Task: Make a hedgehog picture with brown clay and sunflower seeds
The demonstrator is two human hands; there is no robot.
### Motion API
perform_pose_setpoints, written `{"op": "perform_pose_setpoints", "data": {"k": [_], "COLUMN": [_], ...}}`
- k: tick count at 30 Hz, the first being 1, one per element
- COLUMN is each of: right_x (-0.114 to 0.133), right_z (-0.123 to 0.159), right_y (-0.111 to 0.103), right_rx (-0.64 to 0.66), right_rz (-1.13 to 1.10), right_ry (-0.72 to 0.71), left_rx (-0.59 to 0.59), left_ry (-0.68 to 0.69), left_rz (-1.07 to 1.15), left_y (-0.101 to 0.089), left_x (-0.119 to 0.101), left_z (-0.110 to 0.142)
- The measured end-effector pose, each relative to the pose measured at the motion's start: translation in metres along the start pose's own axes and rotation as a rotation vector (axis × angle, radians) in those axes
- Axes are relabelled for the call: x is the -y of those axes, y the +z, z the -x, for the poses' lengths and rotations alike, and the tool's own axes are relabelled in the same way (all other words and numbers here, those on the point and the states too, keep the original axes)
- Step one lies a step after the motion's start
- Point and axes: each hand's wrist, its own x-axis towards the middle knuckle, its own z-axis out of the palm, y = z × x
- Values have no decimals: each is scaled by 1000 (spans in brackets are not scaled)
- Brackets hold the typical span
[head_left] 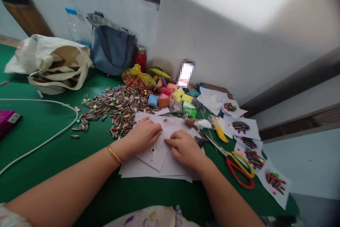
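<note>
A small white paper card (156, 159) with a line drawing and a black dot lies on a stack of white sheets (180, 174). My left hand (146, 133) rests on the card's upper left, its fingers bent and held together over the drawing. At the card's right side, my right hand (184, 147) has its index finger pointing at the drawing's edge and the other fingers curled under. Both sets of fingertips meet the drawing; whatever may be pinched there is hidden. Left of the paper spreads a pile of striped sunflower seeds (124, 105) with small coloured beads.
Scissors (231, 159) with red and yellow handles lie at right, beside finished seed pictures (275, 181). Packets of coloured clay (163, 102) and a phone (186, 74) are behind the paper. A white cable (53, 136), cloth bag (63, 67) and blue bag (114, 48) occupy the left.
</note>
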Motion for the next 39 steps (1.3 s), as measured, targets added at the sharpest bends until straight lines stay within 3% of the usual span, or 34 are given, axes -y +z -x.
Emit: {"op": "perform_pose_setpoints", "data": {"k": [12, 23, 34, 39], "right_x": [-4, -3, 2, 2], "right_z": [1, -1, 0, 0], "right_y": [0, 3, 3, 2], "right_rx": [-88, -90, -2, 7], "right_rz": [-186, -99, -4, -6], "right_ry": [59, 20, 30, 39], "left_rx": [-14, -9, -4, 37], "left_ry": [2, -2, -10, 100], "left_rz": [5, 11, 17, 95], "left_y": [1, 0, -2, -10], "left_x": [1, -1, -1, -7], "left_z": [0, 0, 1, 4]}}
